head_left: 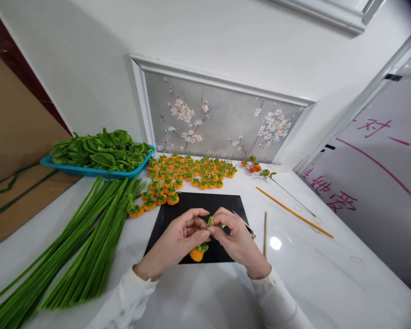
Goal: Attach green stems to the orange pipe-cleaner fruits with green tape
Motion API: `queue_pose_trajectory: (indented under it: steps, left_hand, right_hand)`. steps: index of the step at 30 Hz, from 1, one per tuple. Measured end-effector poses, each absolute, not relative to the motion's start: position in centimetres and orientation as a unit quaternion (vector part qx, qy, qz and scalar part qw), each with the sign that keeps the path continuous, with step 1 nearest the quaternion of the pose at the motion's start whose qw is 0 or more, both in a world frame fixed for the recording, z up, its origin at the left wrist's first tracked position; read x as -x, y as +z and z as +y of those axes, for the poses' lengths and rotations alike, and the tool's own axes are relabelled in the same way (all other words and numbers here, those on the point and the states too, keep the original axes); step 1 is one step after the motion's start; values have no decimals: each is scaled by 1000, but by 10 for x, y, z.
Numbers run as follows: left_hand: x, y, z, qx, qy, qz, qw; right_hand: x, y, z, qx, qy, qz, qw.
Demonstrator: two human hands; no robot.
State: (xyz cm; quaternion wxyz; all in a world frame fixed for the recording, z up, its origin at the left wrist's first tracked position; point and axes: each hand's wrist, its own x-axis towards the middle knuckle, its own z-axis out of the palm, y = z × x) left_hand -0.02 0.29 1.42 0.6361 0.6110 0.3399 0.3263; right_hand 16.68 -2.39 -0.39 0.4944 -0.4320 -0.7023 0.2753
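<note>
Over a black mat [173, 214], my left hand [183, 235] and my right hand [234, 235] meet fingertip to fingertip. A short green fuzzy pipe cleaner piece [210, 221] sticks up between them, pinched by thumb and fingers of both hands. Just below the left thumb is a small orange pumpkin-shaped ornament [196, 255] with green leaves on top. Whether its stem joins the piece in my fingers is hidden. Scissors [251, 231] lie behind my right hand, mostly covered by it.
At left, long green pipe cleaners [99, 242] lie beside a blue tray [123, 174] heaped with green leaf shapes [102, 148]. Several orange ornaments [192, 171] stand behind the mat. To the right are a wooden stick [265, 233], an orange pipe cleaner [294, 212] and a wired sprig [265, 172].
</note>
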Motion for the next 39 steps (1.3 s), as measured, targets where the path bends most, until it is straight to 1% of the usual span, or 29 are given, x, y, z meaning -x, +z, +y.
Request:
queue_pose_trajectory:
  steps: [4, 7, 17, 29, 32, 35, 39]
  left_hand:
    - [-2, 11, 5, -629, 330, 382, 591]
    - [0, 11, 6, -630, 322, 396, 585]
    - [5, 13, 3, -614, 290, 329, 656]
    - [13, 21, 3, -581, 234, 285, 725]
    - [13, 20, 4, -587, 234, 287, 720]
    - [9, 15, 6, -589, 271, 296, 702]
    - [4, 9, 7, -612, 304, 341, 646]
  right_hand:
    - [-165, -4, -23, 442, 258, -706, 490]
    - [-164, -4, -23, 441, 266, -705, 487]
    - [-167, -2, -25, 400, 339, -691, 498]
    - [-168, -1, -27, 380, 347, -692, 507]
    - [-167, -1, -26, 390, 325, -695, 510]
    - [-165, -3, -25, 406, 295, -698, 510]
    - [-163, -7, -23, 420, 271, -706, 501]
